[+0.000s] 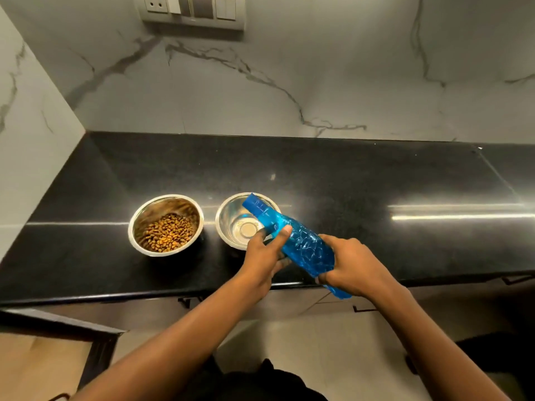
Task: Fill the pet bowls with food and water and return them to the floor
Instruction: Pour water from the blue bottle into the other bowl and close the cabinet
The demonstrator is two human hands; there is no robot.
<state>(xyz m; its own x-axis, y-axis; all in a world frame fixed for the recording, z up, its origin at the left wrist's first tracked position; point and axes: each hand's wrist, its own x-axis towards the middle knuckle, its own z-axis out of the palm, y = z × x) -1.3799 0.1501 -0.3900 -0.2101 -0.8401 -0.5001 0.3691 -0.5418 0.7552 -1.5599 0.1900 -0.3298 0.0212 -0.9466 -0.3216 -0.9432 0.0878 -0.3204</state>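
Two steel bowls stand side by side on the black counter (pixel 376 183). The left bowl (pixel 139 224) holds brown kibble (pixel 169 233). The right bowl (pixel 228 218) looks bare inside apart from a shiny bottom. A blue textured plastic bottle (pixel 304 250) is tilted with its mouth end over the right bowl. My left hand (pixel 265 261) grips the bottle near its neck, thumb on top. My right hand (pixel 351 264) holds its lower end at the counter's front edge. I cannot tell whether water is flowing.
A marble wall rises behind the counter, with a switch panel (pixel 192 10) at the top. Another marble wall closes the left side. Cabinet handles (pixel 363 309) sit below the counter edge, and pale floor tiles (pixel 318 342) lie beneath.
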